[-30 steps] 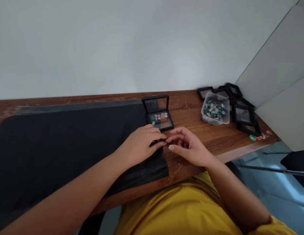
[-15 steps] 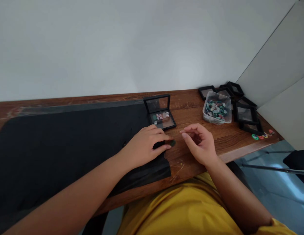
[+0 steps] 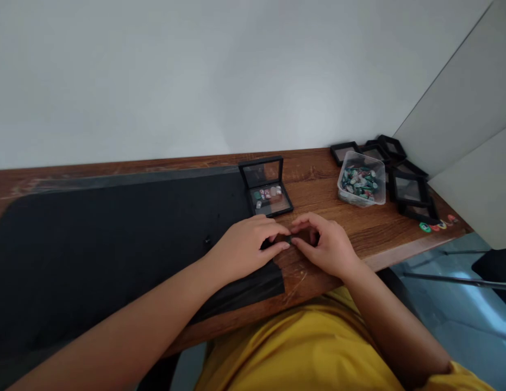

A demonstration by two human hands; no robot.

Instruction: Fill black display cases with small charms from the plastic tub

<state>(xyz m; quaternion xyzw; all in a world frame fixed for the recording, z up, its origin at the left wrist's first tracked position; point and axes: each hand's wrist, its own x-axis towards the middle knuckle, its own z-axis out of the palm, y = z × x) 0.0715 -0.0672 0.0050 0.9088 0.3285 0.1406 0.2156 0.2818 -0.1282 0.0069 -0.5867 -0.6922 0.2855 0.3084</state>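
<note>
My left hand (image 3: 253,244) and my right hand (image 3: 324,243) meet just in front of an open black display case (image 3: 273,203). Between their thumbs and fingertips is a small dark green stone (image 3: 289,239), mostly covered by the fingers. Both hands pinch it, one from each side, low over the wooden table. Inside the case, several small stones (image 3: 267,193), green, pinkish and pale, rest on the clear film; its framed lid (image 3: 261,172) stands tilted up at the back.
A clear plastic tub (image 3: 362,182) of mixed green, white and reddish stones stands to the right. Several black frames (image 3: 407,189) are piled beside it. Small coloured stickers (image 3: 424,228) lie near the right edge. A black mat (image 3: 114,244) covers the table's left.
My right hand has moved left and closed its fingertips on the green stone, which my left hand held. The case and tub have stayed put.
</note>
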